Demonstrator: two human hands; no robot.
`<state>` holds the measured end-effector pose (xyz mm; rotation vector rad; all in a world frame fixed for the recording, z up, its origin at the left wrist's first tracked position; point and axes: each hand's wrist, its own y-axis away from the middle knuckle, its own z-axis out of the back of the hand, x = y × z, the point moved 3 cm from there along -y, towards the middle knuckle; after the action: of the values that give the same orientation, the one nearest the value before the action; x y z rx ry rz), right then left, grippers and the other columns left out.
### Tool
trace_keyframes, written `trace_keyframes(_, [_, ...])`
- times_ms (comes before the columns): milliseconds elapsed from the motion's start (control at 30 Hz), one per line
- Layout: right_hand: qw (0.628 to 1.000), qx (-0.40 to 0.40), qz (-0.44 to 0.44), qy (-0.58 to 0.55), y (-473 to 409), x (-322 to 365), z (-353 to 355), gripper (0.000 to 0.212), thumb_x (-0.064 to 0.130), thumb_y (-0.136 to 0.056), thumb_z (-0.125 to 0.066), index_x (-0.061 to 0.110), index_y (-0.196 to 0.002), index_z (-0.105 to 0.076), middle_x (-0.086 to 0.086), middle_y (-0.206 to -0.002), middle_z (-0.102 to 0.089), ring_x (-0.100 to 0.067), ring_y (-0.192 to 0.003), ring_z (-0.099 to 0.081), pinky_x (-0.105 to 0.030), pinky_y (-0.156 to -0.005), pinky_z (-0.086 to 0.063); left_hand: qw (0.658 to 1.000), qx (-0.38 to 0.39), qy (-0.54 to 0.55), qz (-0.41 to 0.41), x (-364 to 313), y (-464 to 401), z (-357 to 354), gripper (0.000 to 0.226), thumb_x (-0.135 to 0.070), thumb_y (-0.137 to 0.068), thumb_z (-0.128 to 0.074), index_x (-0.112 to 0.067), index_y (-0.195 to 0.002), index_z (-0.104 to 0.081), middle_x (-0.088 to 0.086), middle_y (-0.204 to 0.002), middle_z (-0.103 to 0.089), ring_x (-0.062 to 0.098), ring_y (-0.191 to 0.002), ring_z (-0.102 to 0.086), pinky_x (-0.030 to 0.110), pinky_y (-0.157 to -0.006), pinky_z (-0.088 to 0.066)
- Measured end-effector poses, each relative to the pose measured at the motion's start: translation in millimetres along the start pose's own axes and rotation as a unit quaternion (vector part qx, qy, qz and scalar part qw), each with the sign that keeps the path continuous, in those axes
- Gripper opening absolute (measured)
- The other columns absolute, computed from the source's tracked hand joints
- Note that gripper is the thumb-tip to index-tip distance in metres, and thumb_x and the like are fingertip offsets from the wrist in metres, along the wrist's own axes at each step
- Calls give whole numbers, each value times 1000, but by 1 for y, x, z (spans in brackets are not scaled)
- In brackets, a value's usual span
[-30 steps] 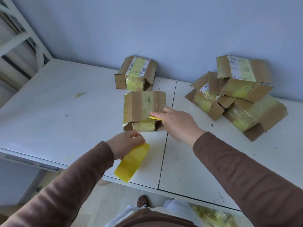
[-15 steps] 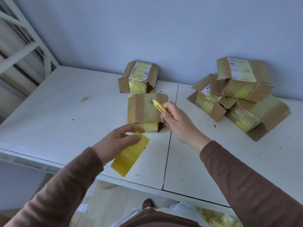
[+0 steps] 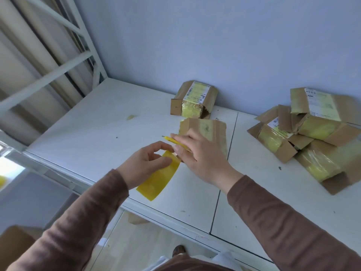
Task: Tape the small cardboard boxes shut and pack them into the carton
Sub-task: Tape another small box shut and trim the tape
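My left hand (image 3: 145,163) pinches the upper end of a yellow strip of tape (image 3: 159,179) that hangs down over the table's front edge. My right hand (image 3: 197,153) grips a yellow utility knife (image 3: 172,141), its tip pointing left, right above the tape's top end. Behind my right hand lies a small taped cardboard box (image 3: 207,132) on the white table (image 3: 93,133). Another small box (image 3: 193,100) stands by the wall. A pile of small boxes (image 3: 312,133) lies at the right.
A white metal frame (image 3: 64,55) rises at the left of the table. A brown cardboard corner (image 3: 13,245) shows at the bottom left, below the table. A seam (image 3: 224,173) divides the tabletop. Floor and a shoe (image 3: 178,250) show below the front edge.
My right hand has left the box and come back left with the knife to the top of the tape strip. My left hand stayed on the tape. The camera has tilted up and left.
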<state>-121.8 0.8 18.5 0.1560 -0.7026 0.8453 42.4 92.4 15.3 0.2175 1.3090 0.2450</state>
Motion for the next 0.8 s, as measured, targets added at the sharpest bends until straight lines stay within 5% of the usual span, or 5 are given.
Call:
trace_keyframes(333, [977,126,-45,-165,-21,13,-19,106,77,-72,-65,33,-160,-27,11,-129,-42,-11,-122,-51,-38,-102,-51,998,-19,-61,-23,7,15,20,56,-72,-73,-59,-37,-118,-63,11,-87,-74,13,-69,-59,38,-71,-53])
trace_keyframes(467, [969,92,-49,-224,-27,12,-18,67,56,-86,-70,39,-148,-48,-10,-125,-52,-22,-114,-57,-44,-103,-50,998,4,-61,-30,10,14,21,46,-62,-81,-62,-37,-120,-62,24,-83,-63,17,-66,-51,38,-67,-48])
trace_keyframes(600, [951,46,-67,-297,-27,12,-17,36,21,-107,-50,25,-143,-56,-1,-91,-45,-4,-60,-46,-17,-55,-41,996,-19,-83,-20,15,12,26,31,-48,-85,-62,-44,-115,-62,15,-74,-61,14,-62,-49,35,-64,-47])
trace_keyframes(700, [880,27,-179,-439,-26,12,-32,26,16,-106,-52,26,-127,-65,3,-81,-47,-8,-56,-42,-20,-48,-33,989,-68,-129,-27,19,9,32,52,-45,-84,-63,-54,-133,-50,-13,-62,-51,6,-57,-45,29,-64,-41])
trace_keyframes(800, [767,-9,-337,-547,-24,11,-59,6,16,-101,-61,17,-96,-63,-3,-76,-56,-12,-57,-54,-20,-42,-38,952,-129,-277,-18,24,8,38,90,-41,-94,-63,-63,-152,3,-13,-81,-55,10,-68,-50,30,-72,-42])
